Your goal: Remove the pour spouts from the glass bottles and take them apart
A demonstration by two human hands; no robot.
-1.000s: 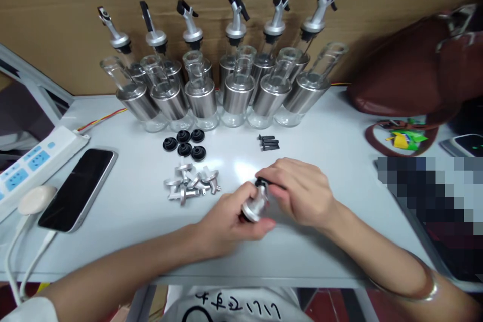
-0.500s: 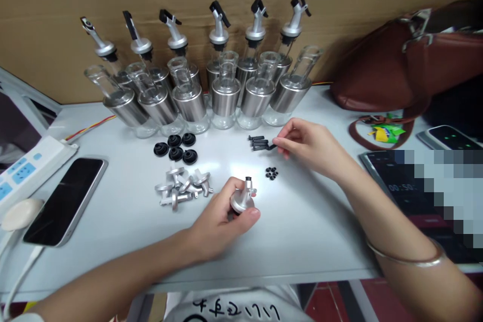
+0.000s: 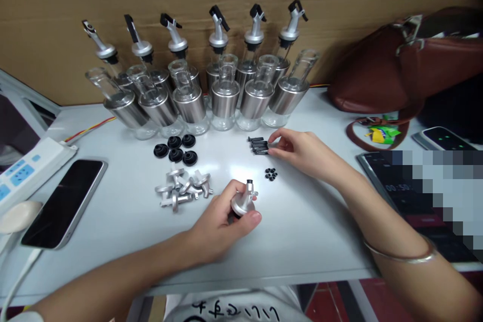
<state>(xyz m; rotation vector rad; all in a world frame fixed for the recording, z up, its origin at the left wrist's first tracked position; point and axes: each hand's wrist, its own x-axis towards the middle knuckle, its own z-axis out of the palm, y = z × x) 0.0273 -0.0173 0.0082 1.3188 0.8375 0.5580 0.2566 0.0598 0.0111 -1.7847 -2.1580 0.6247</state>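
Observation:
My left hand (image 3: 222, 221) is wrapped round a silver pourer head (image 3: 244, 201) that stands upright, with a small black piece on its tip. My right hand (image 3: 292, 148) has its thumb and forefinger at the right end of a small pile of black levers (image 3: 258, 145); whether a lever is pinched between them is hard to make out. Small black caps (image 3: 270, 174) lie just below that hand. Left of my left hand are loose silver pourer parts (image 3: 183, 188), and above them several black ribbed stoppers (image 3: 175, 149).
Along the back stand open glass bottles with steel sleeves (image 3: 225, 98), before others fitted with pourers (image 3: 219, 35). A phone (image 3: 64, 204) and power strip (image 3: 24, 173) lie left. At right are a brown bag (image 3: 377, 70), wrappers (image 3: 383, 134) and a device showing a timer (image 3: 392, 186).
My right hand has shifted slightly left over the black levers, and the lever that stuck out at its fingertips now lies nearer the pile. My left hand keeps its hold.

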